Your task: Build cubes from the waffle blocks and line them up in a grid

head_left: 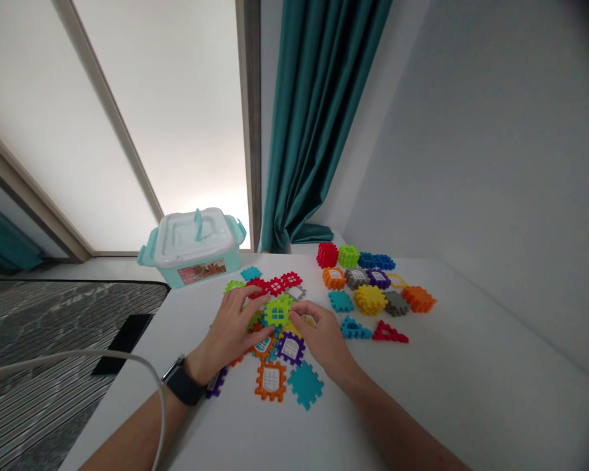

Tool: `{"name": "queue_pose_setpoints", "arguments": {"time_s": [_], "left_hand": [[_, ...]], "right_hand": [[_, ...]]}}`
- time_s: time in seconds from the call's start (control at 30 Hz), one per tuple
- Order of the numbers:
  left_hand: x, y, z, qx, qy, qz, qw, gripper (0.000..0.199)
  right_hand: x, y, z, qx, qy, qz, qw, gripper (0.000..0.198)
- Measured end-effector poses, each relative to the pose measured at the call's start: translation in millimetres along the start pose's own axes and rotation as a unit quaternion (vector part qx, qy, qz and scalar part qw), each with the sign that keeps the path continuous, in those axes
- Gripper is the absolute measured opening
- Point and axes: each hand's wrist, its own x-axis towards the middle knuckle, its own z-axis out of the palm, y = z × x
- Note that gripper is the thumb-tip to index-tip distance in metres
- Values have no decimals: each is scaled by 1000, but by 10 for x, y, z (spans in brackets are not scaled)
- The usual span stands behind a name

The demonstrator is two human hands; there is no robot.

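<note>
A lime-green interlocking tile with a window grid (277,312) is held at its right edge between the thumb and fingers of my right hand (324,333). My left hand (233,320) rests over the left part of the loose pile, its fingers stretched out and thumb apart; whether it touches the green tile I cannot tell. Below the green tile lie a purple tile (290,348) and an orange tile (262,347), partly covered. Nearer to me are another orange tile (271,381) and a turquoise tile (306,385). Red window tiles (275,286) lie beyond my fingers.
Sorted tile stacks stand on the right, including red (327,255), yellow (370,300) and orange (419,299). Blue (355,328) and red triangular pieces (389,332) lie before them. A lidded storage box (196,245) stands back left. A white cable (147,363) crosses at lower left.
</note>
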Motion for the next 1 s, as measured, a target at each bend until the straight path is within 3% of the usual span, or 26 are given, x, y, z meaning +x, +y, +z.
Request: {"name": "queue_pose_setpoints", "arguments": {"time_s": [0.17,0.27,0.33,0.43,0.57,0.7,1.0], "left_hand": [[21,-29,-41,44,-11,45,998,44],[16,-25,-55,10,-18,35,999,44],[4,-14,-53,-31,-17,8,999,45],[-16,2,-37,-79,-15,-27,996,45],[-28,19,-23,-119,-22,-58,991,44],[-27,32,-27,-137,-33,-73,987,42],[-55,54,2,-153,-63,-101,981,42]], "right_hand": [[-6,5,15,67,-21,53,996,26],[-29,10,30,82,-29,61,994,27],[-51,-2,29,47,-7,26,999,24],[-85,-39,6,-38,28,-109,993,23],[-110,-75,-32,-150,-31,-254,955,39],[-102,-50,-39,-208,-61,-276,936,41],[-75,11,-43,-218,-72,-253,940,39]]}}
